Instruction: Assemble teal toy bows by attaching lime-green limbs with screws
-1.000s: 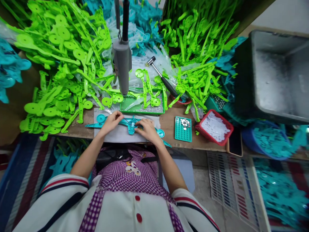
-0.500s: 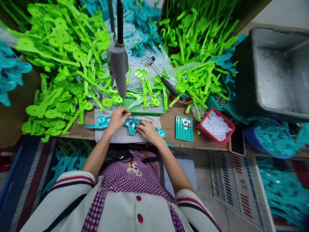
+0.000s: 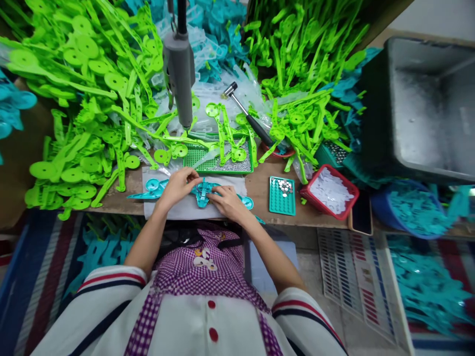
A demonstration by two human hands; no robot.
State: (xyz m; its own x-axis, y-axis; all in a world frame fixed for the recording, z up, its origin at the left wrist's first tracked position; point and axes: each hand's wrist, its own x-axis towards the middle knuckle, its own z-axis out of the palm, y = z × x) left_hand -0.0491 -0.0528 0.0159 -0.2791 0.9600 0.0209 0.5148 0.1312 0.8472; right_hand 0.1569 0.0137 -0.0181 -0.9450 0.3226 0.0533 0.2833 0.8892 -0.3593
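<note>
A long teal plastic part point(image 3: 202, 199) lies across a pale cloth point(image 3: 185, 212) at the bench's front edge. My left hand point(image 3: 180, 185) bends over the part just left of its middle, thumb and forefinger pinched close together near its upper edge; anything between those fingertips is too small to make out. From the right, my right hand point(image 3: 226, 200) grips the same part by its middle, fingers curled on it. Straight behind the hands, a grey electric screwdriver point(image 3: 180, 79) hangs upright above a green tray point(image 3: 208, 163) of small metal pieces.
Heaps of lime-green parts point(image 3: 85, 123) rise left and right. A hammer point(image 3: 248, 116) lies behind the tray. To the right are a teal tray point(image 3: 282, 198) with small discs, a red basket point(image 3: 330, 193) of white pieces, a phone point(image 3: 360, 215) and a large grey bin point(image 3: 434, 113).
The screwdriver hangs slightly higher in view, and the surroundings have shifted a little with the camera. Both hands stay at the teal part, with only a slight change of the left fingers.
</note>
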